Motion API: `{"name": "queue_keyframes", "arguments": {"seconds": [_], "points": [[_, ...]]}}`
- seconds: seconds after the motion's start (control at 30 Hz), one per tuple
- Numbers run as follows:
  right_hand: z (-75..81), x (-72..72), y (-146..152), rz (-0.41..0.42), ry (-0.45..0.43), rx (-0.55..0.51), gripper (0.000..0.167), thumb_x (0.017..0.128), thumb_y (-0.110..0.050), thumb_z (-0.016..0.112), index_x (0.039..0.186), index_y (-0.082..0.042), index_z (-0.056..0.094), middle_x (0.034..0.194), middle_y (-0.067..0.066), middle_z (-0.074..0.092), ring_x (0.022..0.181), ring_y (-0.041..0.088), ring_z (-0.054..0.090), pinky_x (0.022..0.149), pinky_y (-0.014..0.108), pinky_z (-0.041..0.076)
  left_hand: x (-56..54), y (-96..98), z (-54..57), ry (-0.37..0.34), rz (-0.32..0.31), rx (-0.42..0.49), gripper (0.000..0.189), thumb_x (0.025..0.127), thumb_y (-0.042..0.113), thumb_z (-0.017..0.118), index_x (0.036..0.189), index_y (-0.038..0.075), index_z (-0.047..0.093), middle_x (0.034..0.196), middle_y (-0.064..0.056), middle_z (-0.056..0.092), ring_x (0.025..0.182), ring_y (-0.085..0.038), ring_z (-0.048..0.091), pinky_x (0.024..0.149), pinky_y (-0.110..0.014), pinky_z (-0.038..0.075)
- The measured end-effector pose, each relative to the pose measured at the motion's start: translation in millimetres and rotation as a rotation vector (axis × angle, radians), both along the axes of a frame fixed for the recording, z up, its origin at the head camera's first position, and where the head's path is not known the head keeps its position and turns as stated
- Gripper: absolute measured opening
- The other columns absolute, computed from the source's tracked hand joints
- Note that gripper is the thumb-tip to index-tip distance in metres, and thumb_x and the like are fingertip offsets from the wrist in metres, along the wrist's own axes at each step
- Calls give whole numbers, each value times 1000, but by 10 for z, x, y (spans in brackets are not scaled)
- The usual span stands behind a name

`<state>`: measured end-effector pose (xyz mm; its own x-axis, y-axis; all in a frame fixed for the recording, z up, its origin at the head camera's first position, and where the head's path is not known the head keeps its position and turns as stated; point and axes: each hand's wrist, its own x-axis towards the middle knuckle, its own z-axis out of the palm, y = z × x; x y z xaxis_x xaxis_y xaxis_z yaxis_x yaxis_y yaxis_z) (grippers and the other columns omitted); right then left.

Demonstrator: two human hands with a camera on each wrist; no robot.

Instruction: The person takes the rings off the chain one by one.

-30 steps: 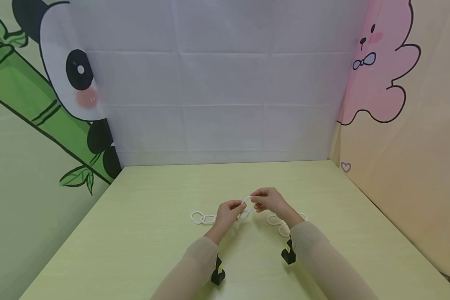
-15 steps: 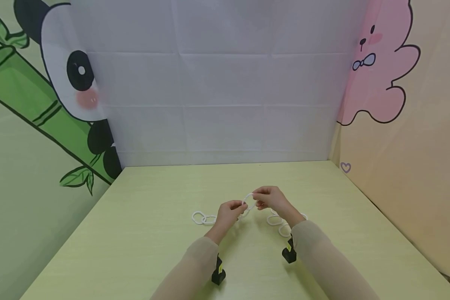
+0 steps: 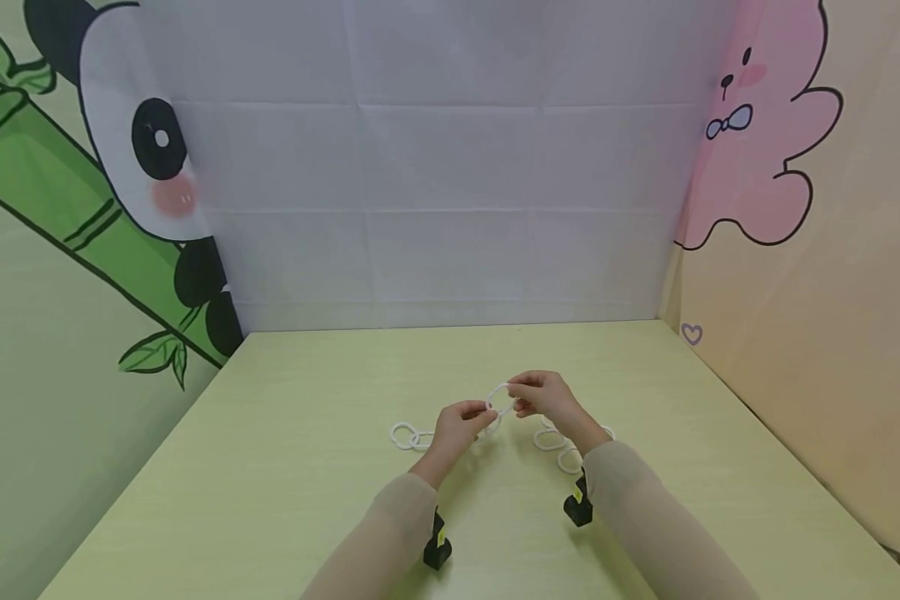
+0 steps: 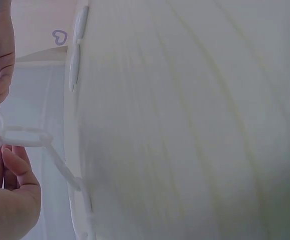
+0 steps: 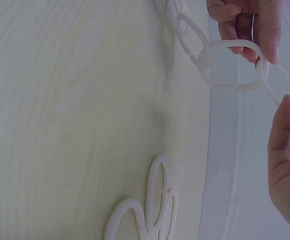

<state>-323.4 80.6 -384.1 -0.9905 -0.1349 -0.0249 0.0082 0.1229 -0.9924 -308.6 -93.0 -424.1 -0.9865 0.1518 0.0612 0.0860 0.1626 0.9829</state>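
A chain of white plastic links [image 5: 230,44] runs between the hands and down to the table. My left hand [image 3: 456,427] pinches it near its raised end, thumb and fingertips at the joint of two links. Just above and to the right, my right hand [image 3: 549,396] pinches the end link between thumb and fingertips. In the left wrist view, an oblong link [image 4: 24,143] hangs below the left fingers, and further links lead down to the tabletop. The chain's other end, a rounded link [image 3: 404,423], lies on the table left of the left hand.
Several loose white links [image 5: 152,200] lie on the table under the right forearm, partly hidden by it in the head view. The pale wood-grain table [image 3: 330,367] meets a white cloth backdrop [image 3: 450,250]. Each wrist carries a black camera mount [image 3: 437,546].
My right hand has moved slightly up and right with the end link, and my left hand slightly right. The chain's far end has slid a little to the right along the table.
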Motion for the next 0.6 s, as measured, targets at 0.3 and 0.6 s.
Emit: {"name": "queue_keyframes", "arguments": {"seconds": [0.3,0.6], "points": [[14,12,2,-2,14,-15,23,89,-4,58,104,13,58,80,9,61,61,12,57,60,26,53,-3,-5,-19,0,-11,-14,29,86,19,67,105,-3,66,90,-4,65,73,-11,54,61,-24,47],[22,16,-13,2,15,-34,28,91,-5,56,110,15,54,87,12,61,62,12,57,61,26,54,8,-6,-10,-13,-3,-6,29,86,21,67,103,-2,66,92,-6,66,72,-11,54,62,-24,48]]}}
